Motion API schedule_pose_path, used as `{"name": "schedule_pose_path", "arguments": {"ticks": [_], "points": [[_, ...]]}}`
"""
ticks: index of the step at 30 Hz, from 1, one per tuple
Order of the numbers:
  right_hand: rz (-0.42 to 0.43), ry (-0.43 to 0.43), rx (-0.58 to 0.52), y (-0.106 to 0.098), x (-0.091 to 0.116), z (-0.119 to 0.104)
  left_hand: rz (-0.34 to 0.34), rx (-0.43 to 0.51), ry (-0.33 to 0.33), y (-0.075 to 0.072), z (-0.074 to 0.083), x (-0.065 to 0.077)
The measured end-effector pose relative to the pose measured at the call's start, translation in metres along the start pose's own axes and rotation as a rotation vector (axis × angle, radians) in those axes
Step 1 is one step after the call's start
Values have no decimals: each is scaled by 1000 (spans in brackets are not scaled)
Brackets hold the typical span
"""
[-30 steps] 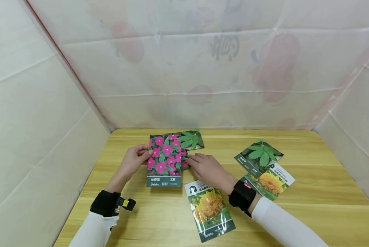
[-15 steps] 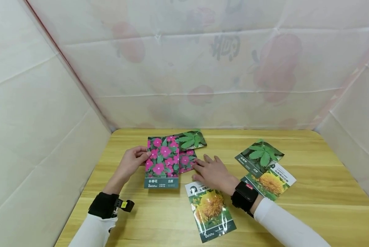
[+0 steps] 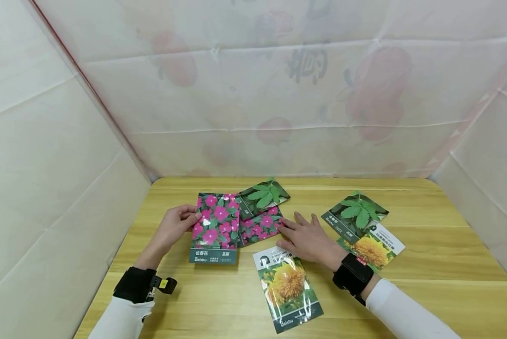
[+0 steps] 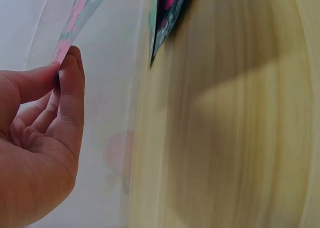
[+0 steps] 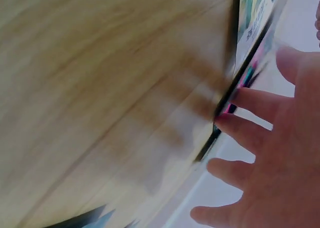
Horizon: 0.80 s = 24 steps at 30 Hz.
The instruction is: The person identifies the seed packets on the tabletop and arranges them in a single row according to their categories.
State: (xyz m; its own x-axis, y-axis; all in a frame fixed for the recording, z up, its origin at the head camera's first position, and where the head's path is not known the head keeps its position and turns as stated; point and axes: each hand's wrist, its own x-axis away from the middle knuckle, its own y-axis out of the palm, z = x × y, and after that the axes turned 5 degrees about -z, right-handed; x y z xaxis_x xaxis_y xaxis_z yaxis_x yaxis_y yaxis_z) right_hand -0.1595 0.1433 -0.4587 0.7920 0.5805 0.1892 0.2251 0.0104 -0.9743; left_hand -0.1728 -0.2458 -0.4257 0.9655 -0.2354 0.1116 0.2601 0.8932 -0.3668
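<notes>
My left hand (image 3: 174, 227) pinches the left edge of a seed packet with pink periwinkle flowers (image 3: 216, 226) between thumb and fingers. In the left wrist view that packet (image 4: 75, 20) is seen nearly edge-on, lifted above the table. A second pink-flowered packet (image 3: 261, 227) lies on the wood, partly covered by the held one and by a green-leaf packet (image 3: 265, 195). My right hand (image 3: 310, 239) is spread, its fingertips at the right edge of that second packet. In the right wrist view the right hand's fingers (image 5: 245, 133) are extended and apart.
A packet with a yellow flower (image 3: 289, 282) lies in front, just below the right hand. Farther right another green-leaf packet (image 3: 357, 214) overlaps a second yellow-flower packet (image 3: 374, 249). The wooden table (image 3: 439, 235) is enclosed by pale cloth walls (image 3: 245, 94).
The held packet has moved left and toward me with the left hand. The second pink packet has slid right with the right hand, uncovering more of it; the leaf packet above has shifted right and tilted.
</notes>
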Motion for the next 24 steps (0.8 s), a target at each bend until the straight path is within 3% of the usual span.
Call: {"name": "schedule_pose_path", "arguments": {"ticks": [11, 18, 24], "points": [[105, 19, 16, -2, 6, 4, -7, -93, -38, -25, -21, 12], [162, 34, 2, 0, 9, 7, 3, -111, -81, -31, -36, 19], [213, 26, 18, 1, 9, 8, 40, -260, -130, -35, -45, 19]]}}
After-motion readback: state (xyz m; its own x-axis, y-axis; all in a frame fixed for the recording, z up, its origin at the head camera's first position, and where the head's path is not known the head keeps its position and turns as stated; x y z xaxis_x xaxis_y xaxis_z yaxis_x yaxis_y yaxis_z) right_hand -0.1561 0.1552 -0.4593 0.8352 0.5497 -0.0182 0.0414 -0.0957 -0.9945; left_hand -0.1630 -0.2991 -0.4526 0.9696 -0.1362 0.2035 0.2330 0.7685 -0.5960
